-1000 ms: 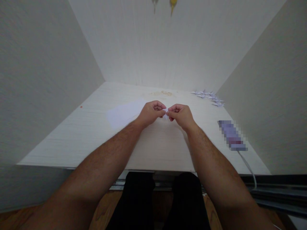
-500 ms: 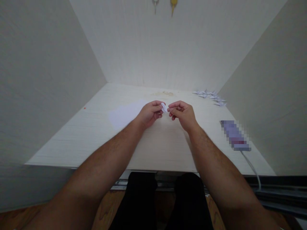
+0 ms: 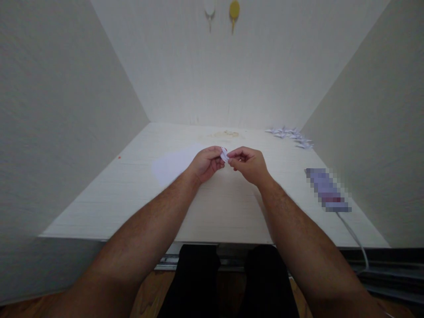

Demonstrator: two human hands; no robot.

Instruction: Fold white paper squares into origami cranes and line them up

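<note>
My left hand and my right hand meet over the middle of the white table. Both are closed in a pinch on a small folded piece of white paper held between the fingertips, a little above the tabletop. A flat sheet of white paper lies on the table just left of my left hand. Most of the folded piece is hidden by my fingers.
A pile of several small folded paper pieces lies at the back right corner. A pixelated flat device with a white cable lies at the right edge. Walls close in the table on three sides. Two hooks hang on the back wall.
The hands parted briefly and came together again on the small paper piece. The view tilted up slightly, so the hooks on the wall show more.
</note>
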